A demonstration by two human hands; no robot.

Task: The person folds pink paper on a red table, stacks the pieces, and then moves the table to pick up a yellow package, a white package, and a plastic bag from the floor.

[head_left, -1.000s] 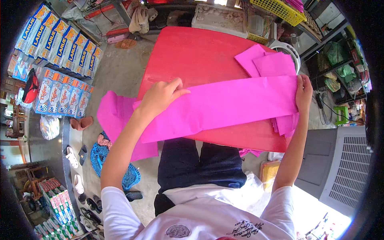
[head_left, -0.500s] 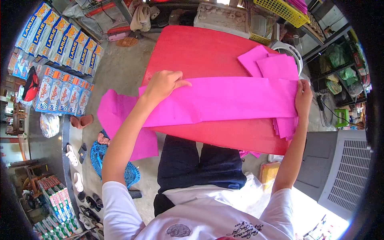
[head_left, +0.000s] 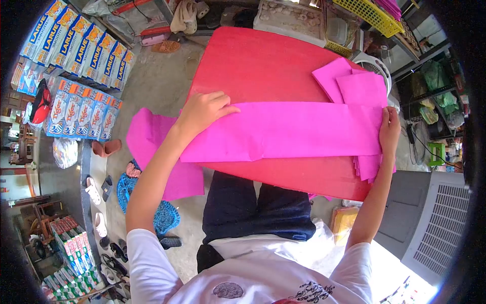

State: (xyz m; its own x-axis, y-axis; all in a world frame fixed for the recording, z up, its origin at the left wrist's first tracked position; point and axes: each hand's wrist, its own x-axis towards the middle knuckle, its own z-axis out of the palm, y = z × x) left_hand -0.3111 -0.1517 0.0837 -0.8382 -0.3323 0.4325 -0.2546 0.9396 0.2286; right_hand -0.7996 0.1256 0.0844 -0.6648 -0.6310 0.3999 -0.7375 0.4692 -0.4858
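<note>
The two hands are set well apart along a long strip of bright pink material [head_left: 304, 131]. The left hand [head_left: 205, 111] is curled, its thumb pointing inward, at the strip's upper edge near the left end; it appears to pinch the edge, though the grip underneath is hidden. The right hand [head_left: 390, 131] has its fingers bent together at the right end, apparently pinching the upper corner. The strip lies across a red surface [head_left: 263, 66] in front of the person, overlapping a pile of pink pieces [head_left: 362, 88] at the right. More pink material [head_left: 185, 182] hangs past the surface's left edge; whether it joins the strip cannot be told. The step in hand looks like squaring and smoothing the strip. From here, good handling would call for even tension, matched edges and a flattened crease.
</note>
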